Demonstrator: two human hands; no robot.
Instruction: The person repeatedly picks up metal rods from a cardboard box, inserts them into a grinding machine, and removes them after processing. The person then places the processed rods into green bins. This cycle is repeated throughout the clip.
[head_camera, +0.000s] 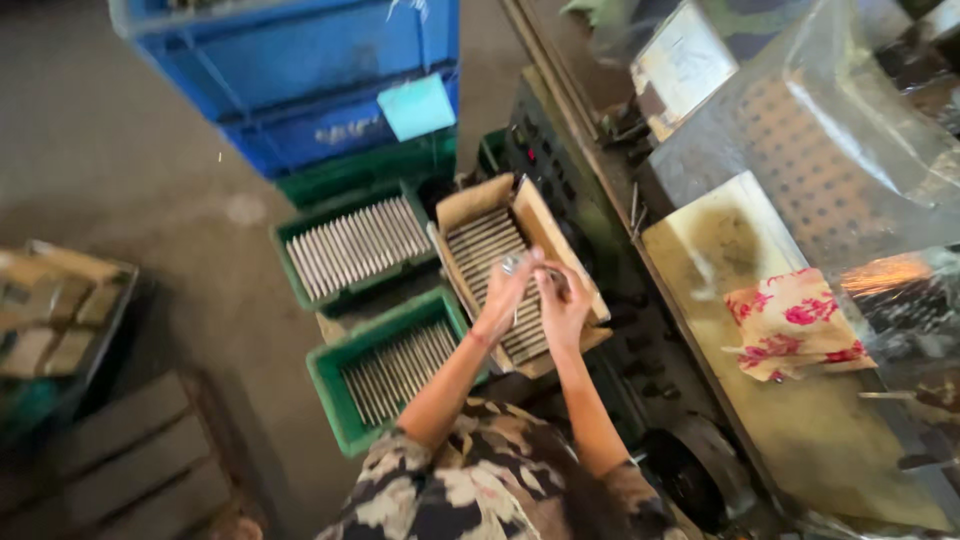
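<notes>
Hands meet over brown cardboard box (470, 205) of slim grey metal rods. Left hand (503, 293) and right hand (562, 300) pinch small silvery metal piece (515, 263) between fingertips, grip closed on it. Step judged: sorting or inspecting piece. Green plastic crates (330, 370) of rods left of grip.

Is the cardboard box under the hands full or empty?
Nearly full: the cardboard box holds a row of metal rods side by side, flaps open.
</notes>
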